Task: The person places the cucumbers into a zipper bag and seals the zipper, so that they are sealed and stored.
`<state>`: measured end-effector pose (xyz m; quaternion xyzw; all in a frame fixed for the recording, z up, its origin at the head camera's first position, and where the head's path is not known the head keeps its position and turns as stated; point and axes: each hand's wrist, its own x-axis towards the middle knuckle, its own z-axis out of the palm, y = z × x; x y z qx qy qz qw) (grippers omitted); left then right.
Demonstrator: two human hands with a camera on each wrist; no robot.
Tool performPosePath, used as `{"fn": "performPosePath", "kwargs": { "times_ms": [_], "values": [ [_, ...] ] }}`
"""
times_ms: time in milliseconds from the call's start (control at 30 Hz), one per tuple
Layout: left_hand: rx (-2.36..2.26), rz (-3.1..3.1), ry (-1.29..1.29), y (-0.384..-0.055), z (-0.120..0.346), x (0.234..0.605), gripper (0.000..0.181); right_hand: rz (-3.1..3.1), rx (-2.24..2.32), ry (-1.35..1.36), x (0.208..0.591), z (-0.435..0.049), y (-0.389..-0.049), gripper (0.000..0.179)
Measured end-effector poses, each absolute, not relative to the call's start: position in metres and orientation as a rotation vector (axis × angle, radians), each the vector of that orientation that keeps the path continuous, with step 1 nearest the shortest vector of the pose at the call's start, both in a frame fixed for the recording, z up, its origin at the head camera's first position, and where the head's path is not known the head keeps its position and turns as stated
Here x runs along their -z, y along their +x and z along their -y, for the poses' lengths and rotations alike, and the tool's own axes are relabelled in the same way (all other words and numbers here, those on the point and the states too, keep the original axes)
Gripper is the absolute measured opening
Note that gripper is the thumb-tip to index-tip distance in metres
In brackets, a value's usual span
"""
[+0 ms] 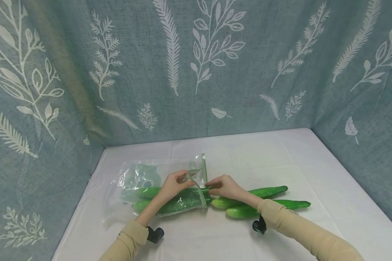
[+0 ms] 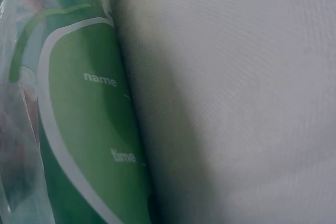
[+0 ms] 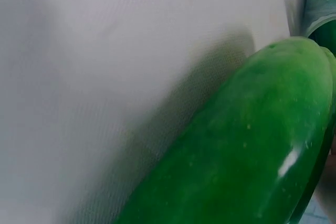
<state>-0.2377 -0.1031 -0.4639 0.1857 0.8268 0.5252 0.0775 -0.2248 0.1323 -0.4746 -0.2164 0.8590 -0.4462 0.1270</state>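
Observation:
A clear zip bag (image 1: pixel 189 210) with a green print lies on its side, its mouth facing right. Inside are two green cucumbers (image 1: pixel 174 206), their ends near the mouth. My left hand (image 1: pixel 174 186) pinches the bag's top edge, folding one lip back. At the mouth, my right hand (image 1: pixel 227 186) holds the tip of the upper bagged cucumber between thumb and fingers. Under the right wrist, two more cucumbers (image 1: pixel 269 191) lie on the cloth; one cucumber (image 3: pixel 236 145) fills much of the right wrist view. The words "name" and "time" show on the bag (image 2: pixel 89 108) in the left wrist view.
A white cloth (image 1: pixel 248 156) covers the table, whose far edge meets a blue-green curtain (image 1: pixel 189 116) with white leaf prints. Curtains also hang at both sides. A black wrist camera (image 1: pixel 155 235) sits below the left wrist, another black camera (image 1: pixel 259 225) below the right.

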Motion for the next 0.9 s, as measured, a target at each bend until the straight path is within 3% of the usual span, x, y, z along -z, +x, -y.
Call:
{"fn": "performPosePath", "kwargs": {
  "times_ms": [900],
  "values": [
    [-1.554, -2.486, 0.560, -0.239, 0.101, 0.467, 0.043, -2.514, 1.272, -0.624, 0.466, -0.159, -0.222, 0.030]
  ]
}}
